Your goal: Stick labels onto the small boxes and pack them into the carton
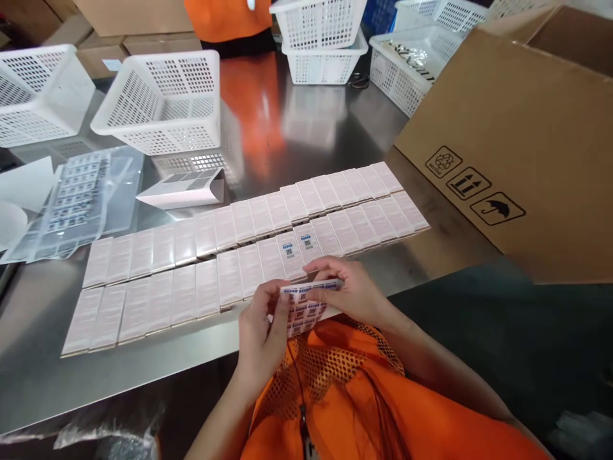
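Note:
A sheet of stickers (301,313), printed with blue lettering and small square codes, is held between my hands near the table's front edge. My left hand (265,322) pinches its left side between thumb and fingers. At its upper right, the fingers of my right hand (348,291) close on the sheet's edge; whether a single sticker is between them I cannot tell. Just beyond my hands lie two long rows of pale pink boxes (182,294), packed side by side. Two boxes in the front row carry a sticker (288,250) like those on the sheet.
A steel table (191,345) bears everything. White plastic baskets (163,102) stand at the back and left. A large cardboard carton (517,140) is on the right. Bagged sticker sheets (79,191) and a folded carton piece (184,191) lie left. Someone in orange (230,19) is across the table.

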Available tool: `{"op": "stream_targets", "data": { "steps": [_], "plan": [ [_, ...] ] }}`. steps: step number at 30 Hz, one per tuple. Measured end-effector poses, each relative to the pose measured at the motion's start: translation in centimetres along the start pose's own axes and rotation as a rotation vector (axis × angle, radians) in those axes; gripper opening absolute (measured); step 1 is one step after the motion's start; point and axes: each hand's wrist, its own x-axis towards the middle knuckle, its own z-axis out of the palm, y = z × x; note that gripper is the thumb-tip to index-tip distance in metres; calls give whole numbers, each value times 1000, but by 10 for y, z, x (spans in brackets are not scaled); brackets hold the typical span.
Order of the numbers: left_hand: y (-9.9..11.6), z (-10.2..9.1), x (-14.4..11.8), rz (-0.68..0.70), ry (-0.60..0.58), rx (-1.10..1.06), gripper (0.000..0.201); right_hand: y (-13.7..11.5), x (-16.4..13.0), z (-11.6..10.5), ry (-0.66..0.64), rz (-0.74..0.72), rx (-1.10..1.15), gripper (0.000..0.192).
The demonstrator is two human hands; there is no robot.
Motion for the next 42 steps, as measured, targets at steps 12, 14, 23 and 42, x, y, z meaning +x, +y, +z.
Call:
{"op": "stream_targets", "data": {
  "steps": [12,14,23,42],
  "plan": [
    [4,3,3,-189,-23,47,39,8,-23,-14,107,-161,28,10],
    [6,7,2,-225,-21,27,41,3,-24,-20,148,-316,-93,8],
    [2,8,-6,-324,-53,-78,42,-2,52,-77,247,-76,-10,24],
    [-15,1,-8,-389,-44,-25,42,9,72,-73,137,-20,-394,39]
  ]
}}
